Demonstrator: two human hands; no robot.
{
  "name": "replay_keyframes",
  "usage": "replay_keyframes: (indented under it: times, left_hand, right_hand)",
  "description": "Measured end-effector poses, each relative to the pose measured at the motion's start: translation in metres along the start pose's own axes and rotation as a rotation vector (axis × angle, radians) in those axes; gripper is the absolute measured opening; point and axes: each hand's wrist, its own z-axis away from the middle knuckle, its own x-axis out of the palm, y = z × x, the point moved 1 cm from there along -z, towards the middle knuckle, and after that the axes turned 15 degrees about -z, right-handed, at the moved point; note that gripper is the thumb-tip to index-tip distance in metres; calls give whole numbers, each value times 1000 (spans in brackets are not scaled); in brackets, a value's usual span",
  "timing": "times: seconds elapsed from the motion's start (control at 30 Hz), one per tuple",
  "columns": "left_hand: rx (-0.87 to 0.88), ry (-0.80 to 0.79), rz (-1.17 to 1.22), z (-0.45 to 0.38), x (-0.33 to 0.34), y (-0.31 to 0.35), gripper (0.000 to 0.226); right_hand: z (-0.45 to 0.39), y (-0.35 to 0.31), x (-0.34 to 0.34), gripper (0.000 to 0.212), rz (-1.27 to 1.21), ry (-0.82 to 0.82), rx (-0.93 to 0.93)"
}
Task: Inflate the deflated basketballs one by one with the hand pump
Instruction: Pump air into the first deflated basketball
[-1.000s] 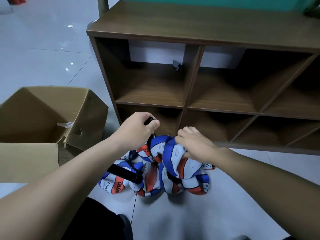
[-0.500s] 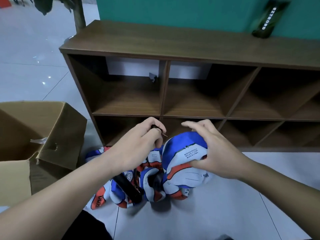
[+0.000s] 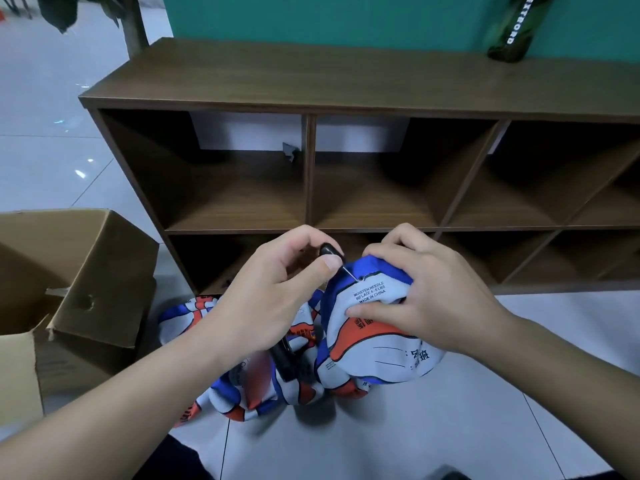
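My right hand grips a deflated blue, white and orange basketball, lifted above the floor with its valve facing me. My left hand pinches the black hose end of the pump, and its thin needle touches the valve hole beside the printed "moisten needle" text. The black pump body hangs below my left hand, partly hidden by it. Several more deflated balls lie in a heap on the floor beneath.
A brown wooden cubby shelf stands right behind the balls. An open cardboard box sits on the floor at the left. A dark green bottle stands on the shelf top at the right. Pale floor tiles lie in front.
My right hand turned the ball so its valve faces me and gripped it more firmly. My left hand brought the needle tip to the valve. The view tilted up slightly.
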Motion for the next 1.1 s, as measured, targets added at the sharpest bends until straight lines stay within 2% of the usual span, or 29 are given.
replay_keyframes:
  times: [0.33,0.73,0.93,1.1]
  left_hand:
    - [36,-12,24,-4,4,-4,12]
    - [70,-8,-2,-5,5,-8,8]
    - [91,-10,-16,-4,5,-8,10]
    - [35,-11,14,-4,7,-8,12]
  right_hand:
    - [-3,0,4,77,51,-7,3]
    - [-2,0,5,90,43,-13,94]
    - [1,-3,4,87,89,-33,92]
    - [3,-5,1,86,95,-28,97]
